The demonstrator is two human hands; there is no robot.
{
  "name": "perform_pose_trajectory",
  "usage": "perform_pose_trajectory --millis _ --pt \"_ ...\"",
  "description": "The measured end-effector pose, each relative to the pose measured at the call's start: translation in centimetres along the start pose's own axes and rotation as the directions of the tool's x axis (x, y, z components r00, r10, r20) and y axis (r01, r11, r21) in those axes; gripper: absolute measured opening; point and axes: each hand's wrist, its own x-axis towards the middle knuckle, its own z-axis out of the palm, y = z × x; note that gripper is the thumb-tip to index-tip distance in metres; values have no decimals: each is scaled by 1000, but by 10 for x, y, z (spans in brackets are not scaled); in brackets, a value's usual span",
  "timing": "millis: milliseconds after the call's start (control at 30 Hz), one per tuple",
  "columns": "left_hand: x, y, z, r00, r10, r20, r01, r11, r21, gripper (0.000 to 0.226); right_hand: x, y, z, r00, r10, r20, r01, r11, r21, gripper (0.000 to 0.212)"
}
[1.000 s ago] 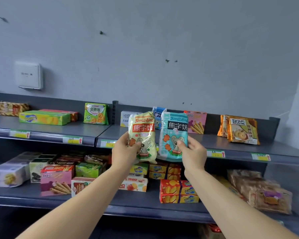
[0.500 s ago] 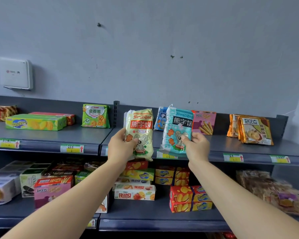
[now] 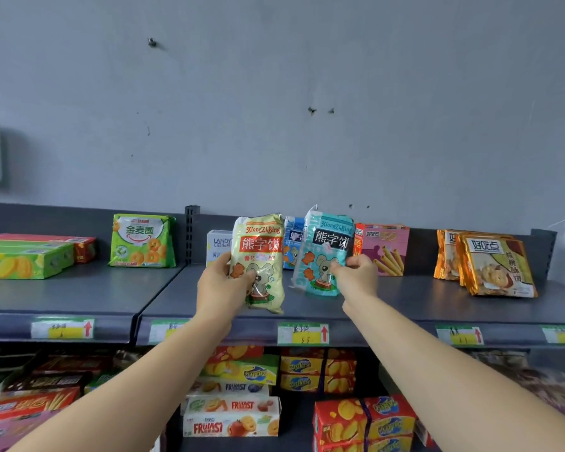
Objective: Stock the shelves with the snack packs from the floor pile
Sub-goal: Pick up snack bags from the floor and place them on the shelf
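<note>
My left hand (image 3: 222,288) grips a pale yellow snack pack (image 3: 260,252) with a red label, held upright over the front of the top shelf (image 3: 388,300). My right hand (image 3: 356,277) pinches a teal snack pack (image 3: 323,246) of the same brand by its lower right side; the pack stands tilted on the shelf. A matching blue pack (image 3: 292,243) stands right behind the two.
A white box (image 3: 217,246), a green biscuit bag (image 3: 141,241), a green carton (image 3: 23,259), a pink wafer-stick box (image 3: 385,247) and orange bags (image 3: 493,267) share the top shelf. The lower shelf holds several biscuit boxes (image 3: 232,415). Price tags (image 3: 302,334) line the edge.
Both hands have moved forward and down with the packs toward the top shelf. The teal pack now stands on the shelf surface, and the view has come closer.
</note>
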Motion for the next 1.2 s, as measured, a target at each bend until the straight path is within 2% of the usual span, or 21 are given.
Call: perform_pose_trajectory --millis 267,467,667,833,933,1033,1200 --pt "60 -11 56 995 -64 -81 58 995 -81 24 104 31 47 990 75 122 -66 995 -76 10" --pt "97 -34 74 986 -106 -127 103 994 -31 29 149 57 80 968 159 192 -142 985 -103 10" --pt "125 -49 79 986 -85 -145 97 992 80 32 171 74 104 955 205 213 -187 977 -104 11" --pt "134 -53 88 991 -95 -99 107 987 121 33 177 83 109 953 235 193 -216 970 -115 10" --pt "136 -54 97 993 -104 -64 112 984 137 33 176 83 107 964 190 185 -154 969 -193 9" --pt "135 -53 105 995 -97 -33 101 979 179 35 177 80 101 964 161 212 -104 961 -255 12" --pt "135 -54 119 996 -91 16 85 971 224 36 183 73 91 937 214 277 -139 954 -265 12"
